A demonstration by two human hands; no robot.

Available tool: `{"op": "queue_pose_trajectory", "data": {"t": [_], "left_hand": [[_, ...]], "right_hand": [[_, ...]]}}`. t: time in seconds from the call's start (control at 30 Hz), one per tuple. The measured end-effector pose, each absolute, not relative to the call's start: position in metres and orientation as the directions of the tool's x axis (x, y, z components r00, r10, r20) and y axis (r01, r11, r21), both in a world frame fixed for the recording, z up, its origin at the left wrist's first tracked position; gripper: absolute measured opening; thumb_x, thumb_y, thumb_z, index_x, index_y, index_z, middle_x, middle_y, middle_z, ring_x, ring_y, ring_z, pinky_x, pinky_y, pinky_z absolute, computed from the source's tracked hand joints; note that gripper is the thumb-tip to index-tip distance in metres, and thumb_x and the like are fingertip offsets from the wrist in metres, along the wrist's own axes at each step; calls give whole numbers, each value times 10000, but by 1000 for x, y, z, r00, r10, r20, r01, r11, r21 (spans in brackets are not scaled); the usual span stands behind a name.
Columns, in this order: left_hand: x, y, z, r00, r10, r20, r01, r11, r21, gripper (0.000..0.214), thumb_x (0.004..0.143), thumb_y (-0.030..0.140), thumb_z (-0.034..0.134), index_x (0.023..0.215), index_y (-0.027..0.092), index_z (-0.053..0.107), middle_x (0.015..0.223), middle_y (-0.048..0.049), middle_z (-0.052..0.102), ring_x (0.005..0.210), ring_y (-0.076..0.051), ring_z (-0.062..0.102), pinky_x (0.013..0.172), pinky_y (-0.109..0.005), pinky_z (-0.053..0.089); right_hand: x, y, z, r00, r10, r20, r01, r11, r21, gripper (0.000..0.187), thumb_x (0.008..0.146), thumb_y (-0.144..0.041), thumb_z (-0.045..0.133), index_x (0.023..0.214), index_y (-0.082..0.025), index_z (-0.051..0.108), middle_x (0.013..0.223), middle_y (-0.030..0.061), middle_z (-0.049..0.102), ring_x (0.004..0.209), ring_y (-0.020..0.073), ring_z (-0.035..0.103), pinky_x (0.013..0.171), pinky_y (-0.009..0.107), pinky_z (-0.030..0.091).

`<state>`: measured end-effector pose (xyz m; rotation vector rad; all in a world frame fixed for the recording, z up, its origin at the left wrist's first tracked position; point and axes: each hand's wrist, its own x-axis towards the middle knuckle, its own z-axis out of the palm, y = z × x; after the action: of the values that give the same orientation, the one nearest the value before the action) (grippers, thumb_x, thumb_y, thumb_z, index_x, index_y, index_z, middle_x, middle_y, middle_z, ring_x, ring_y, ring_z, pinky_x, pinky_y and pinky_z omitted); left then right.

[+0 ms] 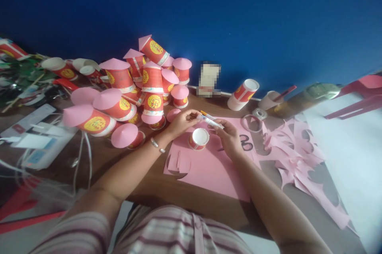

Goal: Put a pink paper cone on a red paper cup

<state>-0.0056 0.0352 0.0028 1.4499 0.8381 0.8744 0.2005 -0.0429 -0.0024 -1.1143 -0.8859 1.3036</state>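
A small white tube (213,122) with printing, much like a glue tube, is held up in front of me. My right hand (229,135) is closed around its right end. My left hand (185,122) pinches at the other end, and a thin yellow-orange piece (204,113) shows beside those fingers; I cannot make out what it is. Just below the tube, a red and white paper cup (199,139) stands mouth up on a pink paper sheet (217,174). Black-handled scissors (246,142) lie on the sheet beyond my right wrist, their blades partly hidden.
Red paper cups with pink cone tops (153,100) pile up at the left. Pink paper offcuts (298,158) spread on the right. Near the wall stand stacked cups (244,94), a tape roll (259,114) and a bottle (310,98). White cables and a power strip (41,142) lie left.
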Motion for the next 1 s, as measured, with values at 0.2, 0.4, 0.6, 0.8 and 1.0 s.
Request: {"op": "queue_pose_trajectory", "data": {"t": [0.2, 0.4, 0.6, 0.8, 1.0], "left_hand": [[-7, 30, 6, 471, 879, -73, -139, 156, 978, 440, 758, 431, 846, 1032, 131, 679, 923, -51, 738, 815, -138, 689, 791, -304, 569], [-5, 25, 8, 488, 861, -144, -165, 253, 953, 423, 746, 406, 862, 1033, 149, 689, 977, -63, 744, 872, -168, 713, 790, -322, 585], [-6, 22, 12, 492, 856, -157, -107, 238, 965, 409, 751, 409, 851, 1030, 160, 685, 975, -56, 739, 883, -171, 704, 720, -281, 568], [-4, 22, 9, 497, 858, -134, -91, 205, 974, 443, 738, 449, 848, 1028, 158, 681, 966, -51, 735, 882, -171, 705, 722, -283, 552], [-3, 25, 1, 502, 863, -58, -100, 125, 987, 415, 729, 412, 859, 999, 148, 687, 965, -59, 756, 888, -179, 715, 841, -349, 557]], "right_hand": [[199, -42, -6, 132, 981, -142, -307, -96, -947, 391, 728, -478, 888, 950, -220, 697, 811, 13, 764, 753, 189, 759, 762, 336, 625], [197, -41, -7, 140, 979, -150, -335, -95, -937, 401, 737, -517, 871, 936, -215, 700, 781, 23, 762, 716, 198, 756, 739, 351, 636], [199, -41, -7, 168, 974, -149, -294, -95, -951, 413, 717, -527, 881, 940, -214, 728, 827, 25, 770, 741, 194, 757, 770, 360, 642], [200, -44, -2, 145, 983, -115, -150, -93, -984, 398, 758, -489, 866, 1034, -222, 759, 940, 41, 787, 874, 205, 758, 834, 372, 629], [197, -45, -1, 157, 986, 61, 1, 61, -998, 290, 807, -439, 828, 1006, -242, 749, 961, 35, 753, 878, 203, 725, 806, 367, 618]]}}
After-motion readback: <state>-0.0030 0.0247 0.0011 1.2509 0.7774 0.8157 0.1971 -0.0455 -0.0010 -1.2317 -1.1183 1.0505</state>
